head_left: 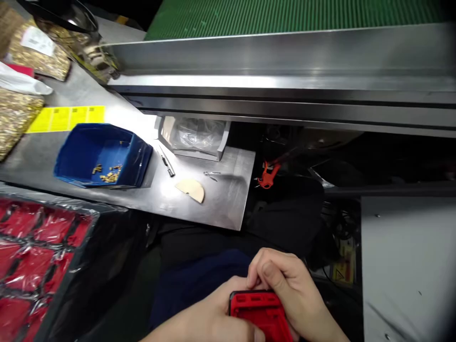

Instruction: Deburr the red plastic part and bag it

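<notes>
A red plastic housing (pixel 261 313) with a black outer edge is held low in front of me, its hollow inner side facing up. My left hand (pixel 228 311) grips it from the left, with the thumb lying over its near part. Against its right side and far edge is my right hand (pixel 290 287), fingers curled and thumb bent. What the right fingertips touch behind the far edge is hidden. The bottom of the housing runs out of the picture.
A steel bench (pixel 221 204) bears a blue bin (pixel 142 159) with small brass parts, a grey bin (pixel 223 142), a marker (pixel 167 164) and a cream half-disc (pixel 192 189). Orange cutters (pixel 268 175) hang beyond. Wrapped red parts (pixel 35 225) fill a crate at left; a green conveyor (pixel 285 16) runs behind.
</notes>
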